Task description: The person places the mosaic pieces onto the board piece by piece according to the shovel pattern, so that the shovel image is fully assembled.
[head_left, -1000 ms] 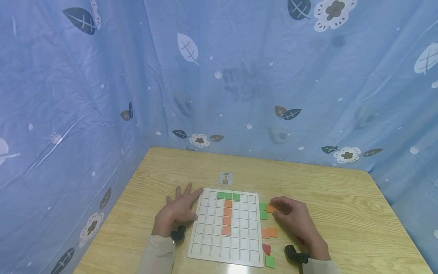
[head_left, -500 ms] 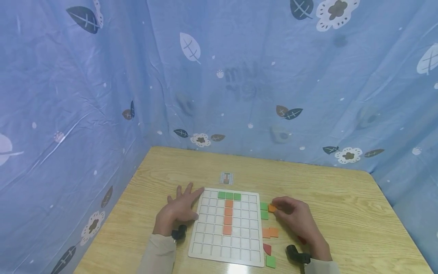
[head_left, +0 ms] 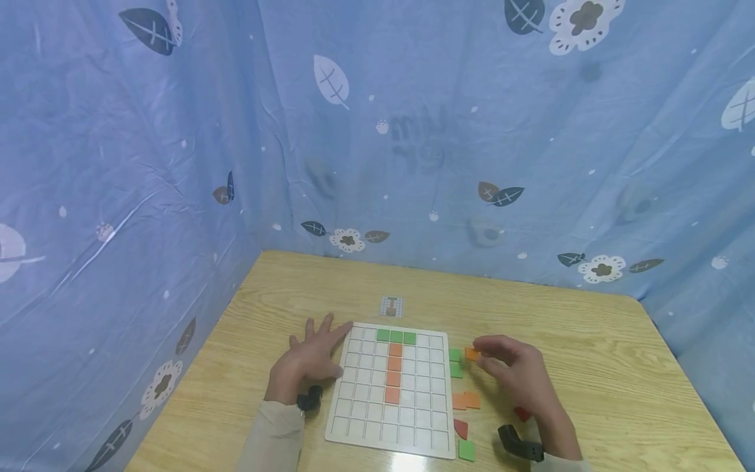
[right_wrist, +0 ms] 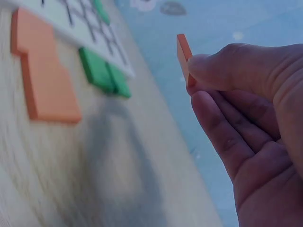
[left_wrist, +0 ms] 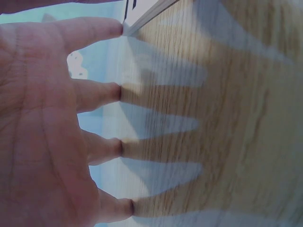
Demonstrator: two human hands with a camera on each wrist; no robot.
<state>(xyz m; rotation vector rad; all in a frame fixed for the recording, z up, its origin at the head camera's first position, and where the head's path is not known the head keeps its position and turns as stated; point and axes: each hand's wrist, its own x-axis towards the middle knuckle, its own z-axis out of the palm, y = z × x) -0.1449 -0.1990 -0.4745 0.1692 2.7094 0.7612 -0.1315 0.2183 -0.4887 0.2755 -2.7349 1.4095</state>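
A white gridded board point(head_left: 360, 413) lies on the table, with three green tiles point(head_left: 396, 337) in its top row and a column of orange tiles point(head_left: 393, 379) beneath the middle one. My left hand point(head_left: 309, 360) rests with fingers spread at the board's left edge; its fingertips touch the wood in the left wrist view. To the right of the board, my right hand point(head_left: 516, 367) pinches an orange square tile point(right_wrist: 183, 59) between thumb and fingers, raised above the table.
Beside the board's right edge lie two green tiles point(head_left: 455, 363), two orange tiles point(head_left: 466, 400), a red curved-edged tile point(head_left: 461, 429) and another green tile point(head_left: 466, 450). A red piece point(head_left: 522, 413) lies near the right wrist. Behind the board is a small picture card point(head_left: 392, 306).
My right hand has lifted the orange tile from beside the green tiles and shifted slightly right. The red piece by the right wrist shows more. My left hand keeps its place on the board.
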